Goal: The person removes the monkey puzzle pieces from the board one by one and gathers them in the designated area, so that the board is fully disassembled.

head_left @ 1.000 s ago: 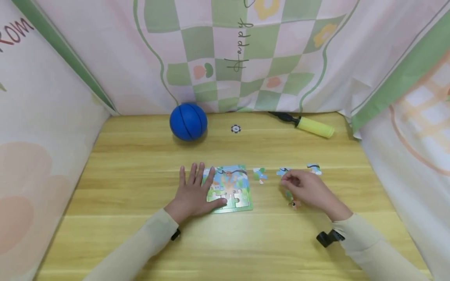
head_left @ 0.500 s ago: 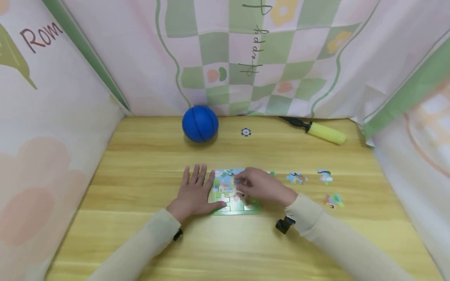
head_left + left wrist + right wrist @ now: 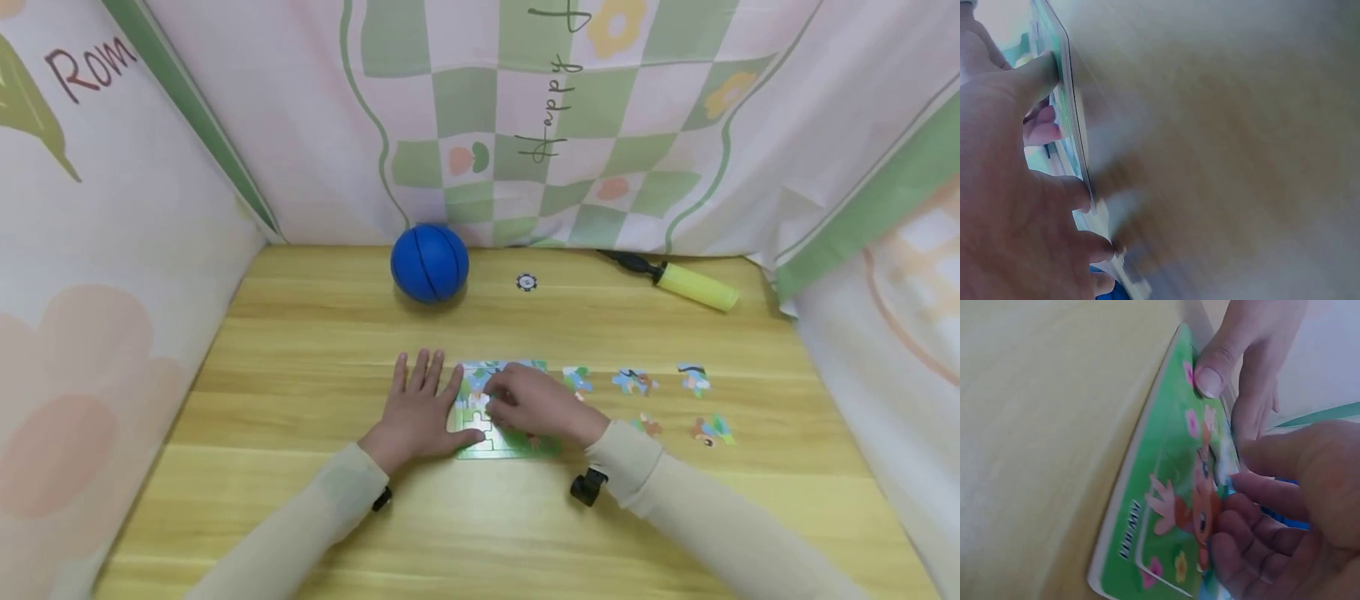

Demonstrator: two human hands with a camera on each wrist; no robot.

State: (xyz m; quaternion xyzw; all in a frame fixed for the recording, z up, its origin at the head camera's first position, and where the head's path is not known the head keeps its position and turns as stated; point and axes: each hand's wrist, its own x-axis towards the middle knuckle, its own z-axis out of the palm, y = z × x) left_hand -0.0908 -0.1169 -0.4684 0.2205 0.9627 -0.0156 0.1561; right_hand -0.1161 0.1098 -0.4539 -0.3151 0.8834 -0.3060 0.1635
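A square jigsaw puzzle board point(image 3: 498, 454) with a green border lies on the table, cartoon animal pieces set in it. My left hand point(image 3: 416, 421) lies at its left side, fingers spread and thumb pressing the near left part. Over the middle of the board, my right hand point(image 3: 536, 400) pinches a puzzle piece point(image 3: 1225, 467) between thumb and index finger. That piece is mostly hidden by the fingers. In the right wrist view, its fingertips are right at the board's surface, with the other fingers curled beneath. The left thumb point(image 3: 1211, 381) shows on the board's edge there.
Several loose puzzle pieces lie right of the board, among them a piece with a dark branch point(image 3: 693, 379) and an orange animal piece point(image 3: 712, 430). Behind stand a blue ball point(image 3: 430, 263), a small round chip point(image 3: 527, 282) and a yellow hand pump point(image 3: 697, 287), before a patterned curtain point(image 3: 465, 100).
My right hand has moved left from the loose pieces to over the board, then slightly further left. The left hand has stayed beside the board. The head view has shifted a little.
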